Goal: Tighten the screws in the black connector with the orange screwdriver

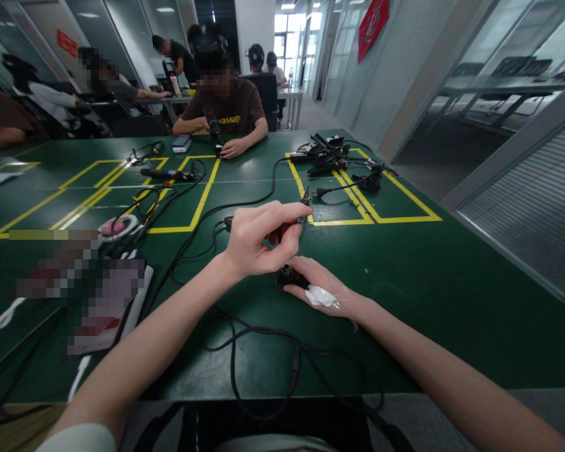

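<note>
Between thumb and index finger, my left hand (pixel 263 238) pinches a small pointed metal piece (pixel 305 199) with a dark collar, point upward. Just below and to the right, my right hand (pixel 320 282) is wrapped around a black round-bodied tool (pixel 285 275), apparently an electric screwdriver. Its upper end faces me and shows a metal socket. The pointed piece is held above this socket, apart from it. Much of the tool's body is hidden by my right fingers. White material under clear tape sits on the back of my right hand.
Black cables (pixel 263 329) loop in front of me. A heap of black tools and cords (pixel 324 154) lies back right. Another black tool (pixel 167 174) and a tape roll (pixel 117 226) are left, near blurred packets (pixel 108 301). Across the table, a person (pixel 238 107) holds a similar tool.
</note>
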Demonstrator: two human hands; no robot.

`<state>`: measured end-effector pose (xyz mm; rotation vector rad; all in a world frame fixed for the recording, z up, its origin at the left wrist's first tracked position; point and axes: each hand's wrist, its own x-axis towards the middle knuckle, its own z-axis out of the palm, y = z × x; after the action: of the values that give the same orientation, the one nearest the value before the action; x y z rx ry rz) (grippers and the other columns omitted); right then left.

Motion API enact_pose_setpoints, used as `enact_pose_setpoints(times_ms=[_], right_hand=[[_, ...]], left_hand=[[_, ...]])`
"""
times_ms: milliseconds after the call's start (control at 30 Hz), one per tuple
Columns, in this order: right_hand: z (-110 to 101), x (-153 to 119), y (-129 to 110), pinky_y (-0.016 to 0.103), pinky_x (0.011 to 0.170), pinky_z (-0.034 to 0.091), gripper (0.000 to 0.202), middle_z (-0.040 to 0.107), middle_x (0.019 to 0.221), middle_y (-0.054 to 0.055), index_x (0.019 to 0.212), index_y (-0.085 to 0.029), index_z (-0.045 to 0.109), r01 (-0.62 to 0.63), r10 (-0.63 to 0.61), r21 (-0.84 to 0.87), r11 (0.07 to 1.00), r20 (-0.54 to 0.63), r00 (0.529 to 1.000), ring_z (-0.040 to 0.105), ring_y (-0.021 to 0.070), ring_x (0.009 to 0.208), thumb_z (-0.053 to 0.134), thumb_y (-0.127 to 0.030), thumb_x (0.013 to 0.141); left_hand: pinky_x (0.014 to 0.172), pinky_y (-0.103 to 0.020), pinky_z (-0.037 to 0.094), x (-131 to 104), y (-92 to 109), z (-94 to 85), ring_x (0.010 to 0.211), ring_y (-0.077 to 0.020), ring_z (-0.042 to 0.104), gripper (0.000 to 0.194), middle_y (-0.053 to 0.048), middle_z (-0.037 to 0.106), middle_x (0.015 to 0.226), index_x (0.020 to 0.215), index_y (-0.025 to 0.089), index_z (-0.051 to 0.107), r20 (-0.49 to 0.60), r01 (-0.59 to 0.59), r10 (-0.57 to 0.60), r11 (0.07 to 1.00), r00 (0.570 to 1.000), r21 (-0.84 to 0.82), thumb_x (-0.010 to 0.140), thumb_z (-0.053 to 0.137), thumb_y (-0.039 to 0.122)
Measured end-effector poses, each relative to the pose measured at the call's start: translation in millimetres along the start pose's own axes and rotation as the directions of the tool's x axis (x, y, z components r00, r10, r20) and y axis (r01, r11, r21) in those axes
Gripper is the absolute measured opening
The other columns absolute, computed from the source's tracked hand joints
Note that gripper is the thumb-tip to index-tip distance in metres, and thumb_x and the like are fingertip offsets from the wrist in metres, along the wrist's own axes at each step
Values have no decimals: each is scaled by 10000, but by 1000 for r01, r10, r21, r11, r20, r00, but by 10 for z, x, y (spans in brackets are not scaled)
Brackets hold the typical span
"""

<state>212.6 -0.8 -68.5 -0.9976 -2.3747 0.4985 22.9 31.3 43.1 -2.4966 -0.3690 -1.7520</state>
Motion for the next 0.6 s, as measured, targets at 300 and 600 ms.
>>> enact_pose_setpoints(times_ms=[300,600], right_hand=[[-1,-10,11,409,817,525,260,695,1055,98,1163,-190,611,-11,11,6,1000,1,1000,640,256,907,669,-348,966],[6,-14,6,419,825,530,252,687,1047,99,1163,-192,602,-14,14,0,1000,0,1000,640,259,910,663,-340,969]], left_hand=[[473,-188,341,27,12,5,471,-47,421,122,65,519,612,796,192,546,-13,27,-26,999,1000,34,903,599,168],[463,-182,314,7,4,45,448,-34,399,134,91,467,596,827,190,544,4,77,-77,997,997,-11,934,617,156]])
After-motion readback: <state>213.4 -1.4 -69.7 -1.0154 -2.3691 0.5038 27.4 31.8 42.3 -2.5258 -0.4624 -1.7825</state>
